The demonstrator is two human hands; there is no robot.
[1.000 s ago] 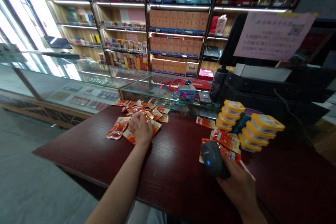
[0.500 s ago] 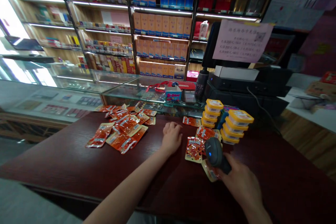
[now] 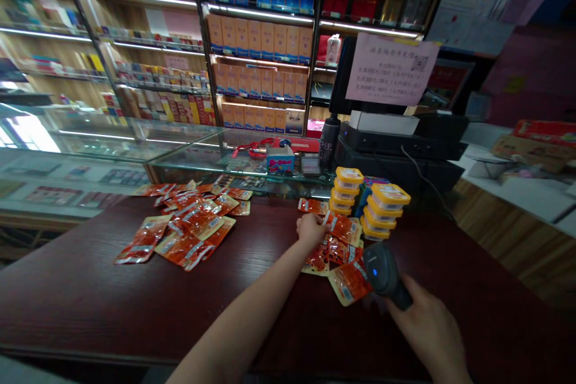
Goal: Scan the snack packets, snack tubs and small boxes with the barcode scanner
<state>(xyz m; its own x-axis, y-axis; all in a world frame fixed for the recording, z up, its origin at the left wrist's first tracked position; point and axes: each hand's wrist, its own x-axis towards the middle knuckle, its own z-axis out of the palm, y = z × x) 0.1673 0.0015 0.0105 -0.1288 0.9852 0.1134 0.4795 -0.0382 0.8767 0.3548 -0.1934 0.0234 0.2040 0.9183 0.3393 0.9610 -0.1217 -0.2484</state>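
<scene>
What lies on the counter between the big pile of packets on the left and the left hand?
Bare dark wood: the head view shows nothing between the pile and the left hand.

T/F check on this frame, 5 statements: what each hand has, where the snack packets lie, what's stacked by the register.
1. The right hand holds a black barcode scanner. True.
2. The left hand rests on the big pile of packets at the left of the counter. False: it is on the small group of orange packets near the scanner, apart from that pile.
3. Yellow-lidded tubs stand in two stacks beside the register. True.
4. The scanner lies flat on the counter, untouched. False: it is gripped by the right hand, raised above the packets.
5. The packets are blue. False: they are orange-red.
</scene>
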